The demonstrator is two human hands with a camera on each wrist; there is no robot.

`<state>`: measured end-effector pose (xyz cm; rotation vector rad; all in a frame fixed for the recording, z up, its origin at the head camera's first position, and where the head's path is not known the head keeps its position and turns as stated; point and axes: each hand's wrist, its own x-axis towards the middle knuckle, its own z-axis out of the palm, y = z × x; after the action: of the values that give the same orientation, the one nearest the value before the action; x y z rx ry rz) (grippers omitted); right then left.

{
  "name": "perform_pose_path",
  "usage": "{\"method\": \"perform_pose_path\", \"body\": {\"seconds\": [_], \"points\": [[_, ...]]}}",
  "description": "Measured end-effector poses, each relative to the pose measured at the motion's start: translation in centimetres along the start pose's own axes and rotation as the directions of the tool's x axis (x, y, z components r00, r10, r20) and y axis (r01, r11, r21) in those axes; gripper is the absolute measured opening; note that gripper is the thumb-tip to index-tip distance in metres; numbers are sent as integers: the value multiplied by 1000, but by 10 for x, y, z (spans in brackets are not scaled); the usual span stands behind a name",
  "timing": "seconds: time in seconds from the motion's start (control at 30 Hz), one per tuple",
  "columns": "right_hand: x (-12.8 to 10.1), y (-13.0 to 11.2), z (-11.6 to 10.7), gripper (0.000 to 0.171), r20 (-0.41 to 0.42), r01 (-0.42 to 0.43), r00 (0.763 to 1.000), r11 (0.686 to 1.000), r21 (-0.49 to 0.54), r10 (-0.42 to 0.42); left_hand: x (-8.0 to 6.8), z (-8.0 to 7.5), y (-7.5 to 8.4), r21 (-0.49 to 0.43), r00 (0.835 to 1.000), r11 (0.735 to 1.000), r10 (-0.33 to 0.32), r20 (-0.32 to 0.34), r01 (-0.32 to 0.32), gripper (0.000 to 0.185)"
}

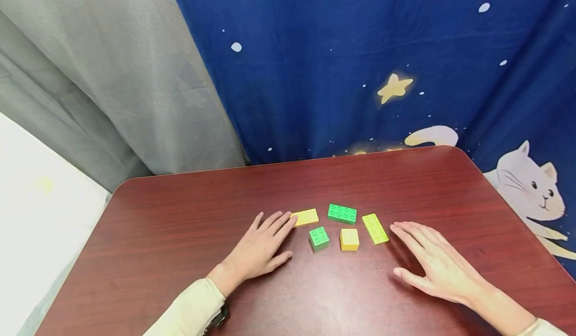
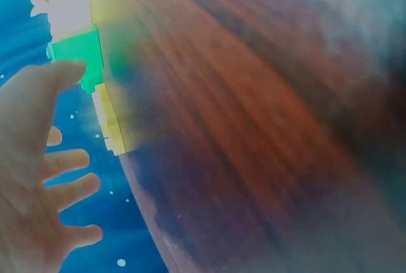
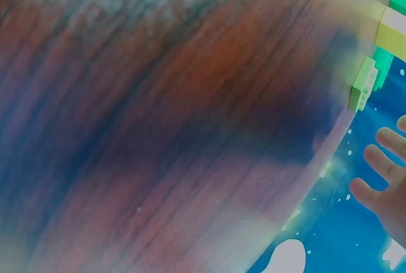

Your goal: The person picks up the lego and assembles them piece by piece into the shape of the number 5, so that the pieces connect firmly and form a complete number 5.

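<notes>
In the middle of the head view, on one reddish-brown table (image 1: 180,216), one long green brick (image 1: 342,214), one small green brick (image 1: 319,239), one yellow cube (image 1: 349,240), one flat yellow brick (image 1: 306,217) and one flat lime brick (image 1: 375,229): five in total. Left of these, one left hand (image 1: 258,248), fingers straight and spread, overlapping the end of the flat yellow brick; cannot tell whether pressing. At lower right, one right hand (image 1: 438,263), fingers extended, just beside the flat lime brick. At upper right, one blue curtain (image 1: 306,76).
</notes>
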<state>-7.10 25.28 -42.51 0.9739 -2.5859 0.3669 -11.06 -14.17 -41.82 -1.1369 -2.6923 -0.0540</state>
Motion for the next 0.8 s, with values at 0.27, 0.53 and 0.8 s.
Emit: {"method": "perform_pose_path", "body": {"seconds": [0.27,0.53,0.8], "points": [[5,-1,1,74,-6,-18,1000,1000,14,18,6,1,0,-146,980,985,-111,-163,88,50],[12,-10,-2,73,29,-131,991,984,124,128,11,2,3,-302,952,928,-270,-141,218,44],[21,-15,-2,71,59,-196,981,959,203,187,15,7,5,-380,927,871,-367,-79,312,47]]}}
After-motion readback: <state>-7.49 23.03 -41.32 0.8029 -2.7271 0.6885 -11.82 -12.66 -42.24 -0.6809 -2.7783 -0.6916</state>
